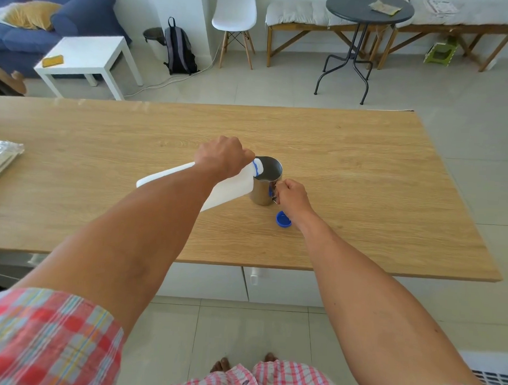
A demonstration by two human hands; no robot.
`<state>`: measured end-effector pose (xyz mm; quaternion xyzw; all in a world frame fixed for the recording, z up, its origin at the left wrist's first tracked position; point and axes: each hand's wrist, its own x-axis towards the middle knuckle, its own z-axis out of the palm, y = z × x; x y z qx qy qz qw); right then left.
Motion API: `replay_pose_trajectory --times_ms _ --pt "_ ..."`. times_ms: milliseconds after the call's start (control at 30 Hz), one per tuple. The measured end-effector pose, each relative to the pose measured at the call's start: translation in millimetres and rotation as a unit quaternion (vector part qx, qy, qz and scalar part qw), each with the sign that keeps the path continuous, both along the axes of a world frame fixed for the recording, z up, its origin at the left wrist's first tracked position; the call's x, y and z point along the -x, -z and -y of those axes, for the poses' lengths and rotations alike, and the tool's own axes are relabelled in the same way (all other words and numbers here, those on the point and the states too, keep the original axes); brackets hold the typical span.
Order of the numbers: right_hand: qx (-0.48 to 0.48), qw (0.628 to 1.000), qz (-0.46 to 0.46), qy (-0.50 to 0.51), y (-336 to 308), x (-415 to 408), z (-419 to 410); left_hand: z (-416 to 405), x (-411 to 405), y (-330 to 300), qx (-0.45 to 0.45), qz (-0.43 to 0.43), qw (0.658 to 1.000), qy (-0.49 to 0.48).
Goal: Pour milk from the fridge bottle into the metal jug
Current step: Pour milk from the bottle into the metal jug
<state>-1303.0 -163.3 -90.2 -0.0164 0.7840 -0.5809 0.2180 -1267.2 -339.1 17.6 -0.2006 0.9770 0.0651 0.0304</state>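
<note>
Tipped at frame centre, thin-walled milk bottle point(217, 190), likely heavy, gripped near its neck by left hand point(223, 158); right hand point(292, 193) pinching rigid metal jug point(266, 181) handle on bench point(365, 174).

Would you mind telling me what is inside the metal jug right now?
A shallow pale layer, likely milk, shows at the bottom of the metal jug. The milk bottle mouth at its rim hides part of the interior.

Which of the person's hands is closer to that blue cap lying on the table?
The right hand. It holds the jug handle just above the blue cap; the left hand grips the bottle farther away, beyond the jug.
</note>
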Motion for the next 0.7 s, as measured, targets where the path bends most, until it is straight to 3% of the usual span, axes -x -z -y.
replay_pose_trajectory --times_ms 700 --pt "0.001 1.0 -0.005 -0.002 4.3 2.6 -0.1 -0.3 2.6 -2.7 0.016 0.009 1.0 0.015"
